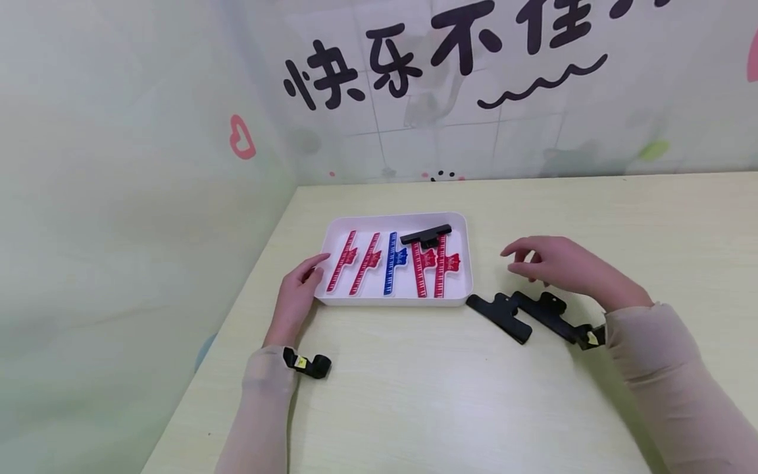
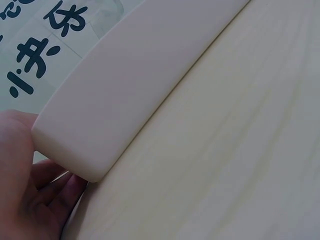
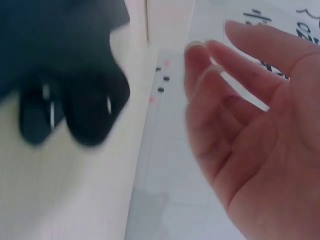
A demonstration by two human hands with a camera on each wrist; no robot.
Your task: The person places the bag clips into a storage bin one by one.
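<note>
My left hand [image 1: 298, 289] holds the left side of a white tray [image 1: 393, 301], thumb at the rim. In the left wrist view, its fingers curl by the tray's corner [image 2: 85, 155]. Several red clips [image 1: 341, 263] and one blue clip [image 1: 390, 266] with piano-key bars lie in the tray. A black clip [image 1: 414, 236] overlaps the tops of the two rightmost red ones. My right hand [image 1: 559, 263] hovers right of the tray, fingers loosely bent with nothing between them. Below it, two black clips [image 1: 499, 317] [image 1: 545, 315] lie on the table.
The pale wooden table [image 1: 403, 388] meets a printed cloth [image 1: 438, 145] with dark characters at its back edge. Another pale cloth [image 1: 148, 197] hangs along the left. Each wrist wears a black camera band [image 1: 308, 364].
</note>
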